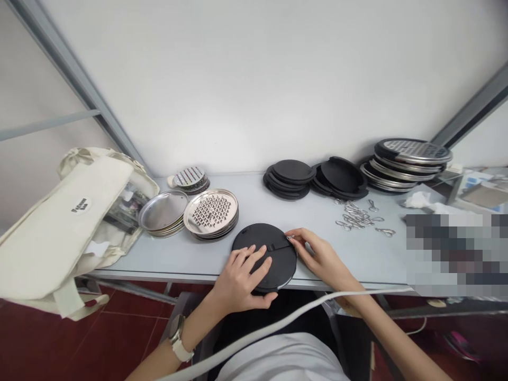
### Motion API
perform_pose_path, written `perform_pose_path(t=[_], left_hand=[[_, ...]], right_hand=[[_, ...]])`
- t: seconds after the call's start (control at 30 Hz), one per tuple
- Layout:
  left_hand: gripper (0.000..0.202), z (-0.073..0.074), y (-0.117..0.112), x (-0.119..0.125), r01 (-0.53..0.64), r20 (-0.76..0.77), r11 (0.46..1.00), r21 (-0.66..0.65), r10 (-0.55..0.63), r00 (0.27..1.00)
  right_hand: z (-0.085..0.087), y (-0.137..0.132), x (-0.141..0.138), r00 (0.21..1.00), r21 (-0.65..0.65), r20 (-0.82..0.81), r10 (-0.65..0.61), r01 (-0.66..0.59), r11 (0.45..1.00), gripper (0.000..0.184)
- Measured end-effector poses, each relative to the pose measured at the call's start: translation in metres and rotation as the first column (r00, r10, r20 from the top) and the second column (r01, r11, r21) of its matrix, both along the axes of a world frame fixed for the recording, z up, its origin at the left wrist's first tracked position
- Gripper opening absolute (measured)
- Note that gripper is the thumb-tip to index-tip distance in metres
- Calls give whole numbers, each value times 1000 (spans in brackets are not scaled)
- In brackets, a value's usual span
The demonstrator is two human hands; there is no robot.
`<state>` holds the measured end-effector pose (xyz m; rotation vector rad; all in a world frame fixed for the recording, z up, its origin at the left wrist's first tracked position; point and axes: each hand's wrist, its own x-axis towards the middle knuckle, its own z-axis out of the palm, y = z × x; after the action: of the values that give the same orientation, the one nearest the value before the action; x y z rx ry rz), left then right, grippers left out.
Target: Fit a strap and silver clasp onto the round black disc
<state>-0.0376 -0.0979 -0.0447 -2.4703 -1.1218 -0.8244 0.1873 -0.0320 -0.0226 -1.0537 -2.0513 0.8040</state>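
Observation:
A round black plastic disc [282, 269] lies flat near the front edge of the table, partly covered by my hands. My left hand [246, 280] rests on it with spread fingers, the thumb at its near rim. At the disc's right edge, my right hand [313, 251] pinches a small metal clip between thumb and finger; the clip is mostly hidden. Similar wire clips [357, 217] lie in a loose pile to the right. Left of the disc sits a stack of round metal grater plates [214, 211], beside a stack of plain metal discs [163, 209].
Black discs [293, 170] and black trays [343, 177] are stacked at the back. A tall pile of assembled graters [413, 151] stands at the right, small slotted discs [190, 178] at back left. A cream bag [79, 211] leans over the left end; a white cable [278, 323] crosses my arms.

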Motion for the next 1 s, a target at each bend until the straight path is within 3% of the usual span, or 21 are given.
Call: perform_pose_path(t=[0.17,0.37,1.0], left_hand=[[52,0,-1,0,-9,-5,1000,3,9,1000],[52,-1,-2,1,-13,3,999,37,13,1000],[54,-3,-3,3,-12,9,994,106,11,1000]], right_hand=[[-4,1,1,1000,-12,7,4,-4,1000,23],[2,1,2,995,-62,3,98,-98,993,21],[-5,1,8,995,-93,-58,80,-85,992,23]])
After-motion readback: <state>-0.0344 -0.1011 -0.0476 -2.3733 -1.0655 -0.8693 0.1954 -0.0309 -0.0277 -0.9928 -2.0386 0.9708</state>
